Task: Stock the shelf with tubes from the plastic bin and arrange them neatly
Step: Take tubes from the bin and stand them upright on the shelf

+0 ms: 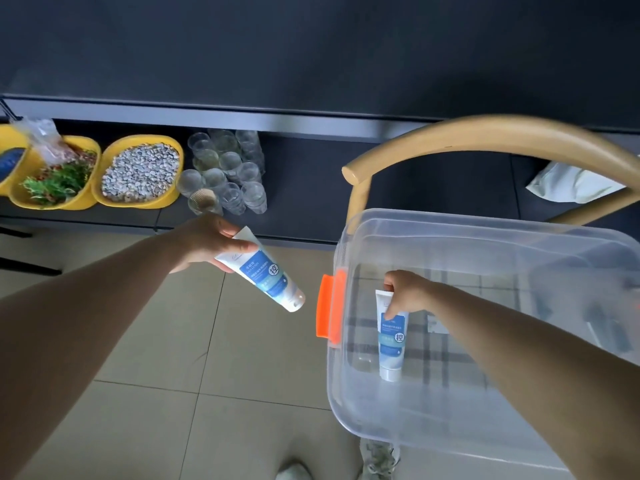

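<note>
My left hand [207,242] grips a white and blue tube [268,275] by its crimped end, cap pointing down to the right, above the tiled floor in front of the dark shelf [304,174]. Inside the clear plastic bin [502,237], my right hand [407,292] pinches the flat end of a second white and blue tube [392,344], whose cap points toward me near the bin's floor. The bin has an orange latch [327,306] on its left side.
The bin rests on a wooden chair [450,133]. On the low shelf stand yellow bowls of pebbles [140,173] and greenery [57,183], beside several clear cups [227,171]. A white bag [571,183] lies on the shelf at right. My shoes show at the bottom.
</note>
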`<state>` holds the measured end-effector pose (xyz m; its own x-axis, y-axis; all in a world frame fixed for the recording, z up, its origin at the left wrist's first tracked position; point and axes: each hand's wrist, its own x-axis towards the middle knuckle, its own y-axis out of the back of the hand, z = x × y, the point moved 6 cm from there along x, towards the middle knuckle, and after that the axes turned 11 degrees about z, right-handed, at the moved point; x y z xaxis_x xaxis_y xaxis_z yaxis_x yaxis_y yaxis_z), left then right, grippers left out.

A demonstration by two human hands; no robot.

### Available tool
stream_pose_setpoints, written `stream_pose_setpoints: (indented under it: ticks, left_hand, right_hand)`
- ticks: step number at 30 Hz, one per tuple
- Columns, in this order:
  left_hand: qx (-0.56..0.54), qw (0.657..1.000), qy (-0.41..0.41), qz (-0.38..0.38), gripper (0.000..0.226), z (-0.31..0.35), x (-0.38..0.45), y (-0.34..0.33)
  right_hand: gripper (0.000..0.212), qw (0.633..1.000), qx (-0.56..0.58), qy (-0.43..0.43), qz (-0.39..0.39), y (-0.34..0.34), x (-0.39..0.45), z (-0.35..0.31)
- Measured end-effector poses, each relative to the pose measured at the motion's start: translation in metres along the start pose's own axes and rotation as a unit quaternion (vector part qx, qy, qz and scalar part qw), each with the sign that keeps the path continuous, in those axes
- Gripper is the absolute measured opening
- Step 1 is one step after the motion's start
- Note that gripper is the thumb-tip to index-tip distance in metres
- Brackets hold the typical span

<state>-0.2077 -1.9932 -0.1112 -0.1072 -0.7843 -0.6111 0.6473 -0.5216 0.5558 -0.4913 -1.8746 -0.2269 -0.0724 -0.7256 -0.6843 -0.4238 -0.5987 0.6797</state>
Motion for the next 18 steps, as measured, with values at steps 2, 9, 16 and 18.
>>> stream_pose_setpoints:
  ticks: [2, 9, 16, 18]
  left_hand:
    - [-0.009, 1.000, -0.010, 0.015, 0.008, 0.008, -0.009, 0.005]
    - [0.006, 0.997, -0.054, 0.049, 0.010, 0.037, -0.051, 0.037]
    - [0.048, 0.988, -0.120, 0.083, 0.003, 0.078, -0.106, 0.081]
    - [0.060, 0.986, -0.134, 0.083, 0.013, 0.089, -0.121, 0.092]
  right_hand:
    - [0.039, 0.999, 0.033, 0.006, 0.033, 0.008, -0.013, 0.003]
    - [0.025, 0.976, 0.082, 0.020, 0.199, 0.048, -0.084, 0.005]
    - [0.017, 0.953, 0.083, 0.062, 0.286, 0.127, -0.154, -0.038]
    - [0.017, 0.946, 0.085, 0.079, 0.304, 0.150, -0.175, -0.054]
